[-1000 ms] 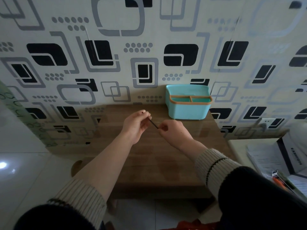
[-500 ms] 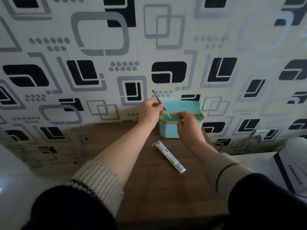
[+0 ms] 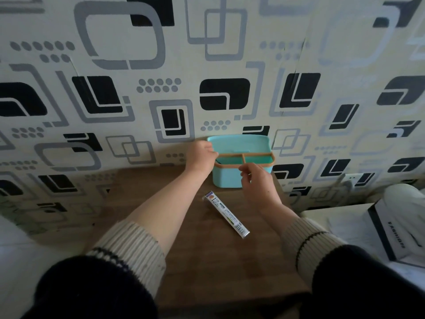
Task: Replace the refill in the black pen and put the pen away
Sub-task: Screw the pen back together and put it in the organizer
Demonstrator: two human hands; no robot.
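Note:
A teal organizer (image 3: 226,179) with a tan divided rim stands against the wall at the back of the wooden table (image 3: 207,261). My left hand (image 3: 202,156) rests at its left rim, fingertips bunched over the left compartment. A dark sliver just below them looks like the black pen (image 3: 219,160) down inside that compartment; whether the fingers still grip it is hidden. My right hand (image 3: 255,183) hovers at the organizer's front wall, fingers loosely curled with nothing visible in them. A long white refill packet (image 3: 226,214) lies diagonally on the table between my forearms.
Patterned wallpaper (image 3: 161,88) rises right behind the organizer. A white surface at the right carries a white bag with black trim (image 3: 391,238). Pale floor tiles (image 3: 13,249) show to the left of the table.
The view tilted up from the table's middle to the organizer. My left hand carried the pen there, then lowered it from above the rim into the left compartment. The right hand stays at the front.

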